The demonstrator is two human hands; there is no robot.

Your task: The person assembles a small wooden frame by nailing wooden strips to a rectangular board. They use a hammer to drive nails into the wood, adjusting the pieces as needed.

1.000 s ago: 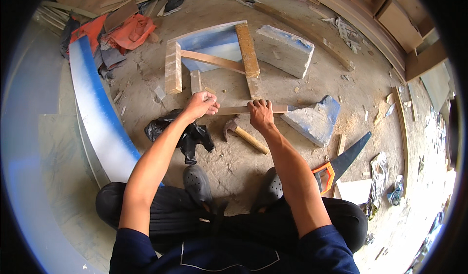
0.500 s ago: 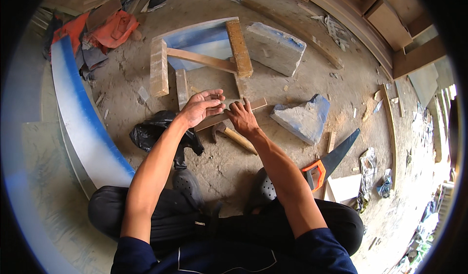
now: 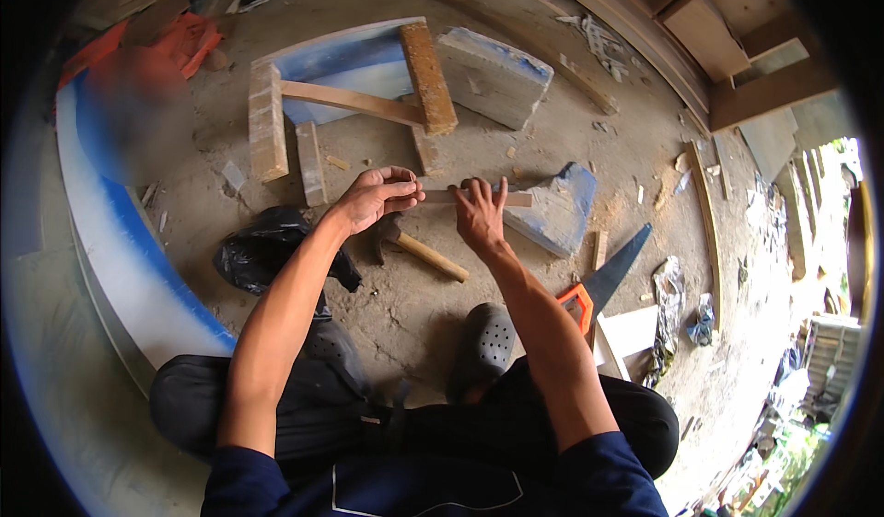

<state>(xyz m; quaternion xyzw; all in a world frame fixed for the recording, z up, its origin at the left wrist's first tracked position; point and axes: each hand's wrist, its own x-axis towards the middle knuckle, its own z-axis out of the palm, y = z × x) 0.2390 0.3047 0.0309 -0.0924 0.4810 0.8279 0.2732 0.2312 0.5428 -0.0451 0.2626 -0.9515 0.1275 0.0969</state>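
Observation:
A thin, narrow wooden strip [image 3: 442,197] is held level above the floor between my hands. My left hand [image 3: 376,198] is closed at its left end, thumb and fingers pinched together; whether a small piece is also in that pinch I cannot make out. Farther right, my right hand [image 3: 481,215] grips the strip from above, and the strip's right end sticks out past the fingers. Just below them, a hammer [image 3: 428,255] with a wooden handle lies on the ground, its head by my left wrist.
Beyond my hands stands a wooden frame [image 3: 353,102] with a blue-white panel. Two concrete blocks [image 3: 494,80] [image 3: 557,211] lie to its right. A handsaw [image 3: 612,273] rests near my right knee. Black plastic [image 3: 262,248] and a curved blue-white panel [image 3: 120,232] are at left.
The wooden strip has come up off the floor and turned level, now between both hands. My right hand has moved right along it. The whole view has shifted slightly.

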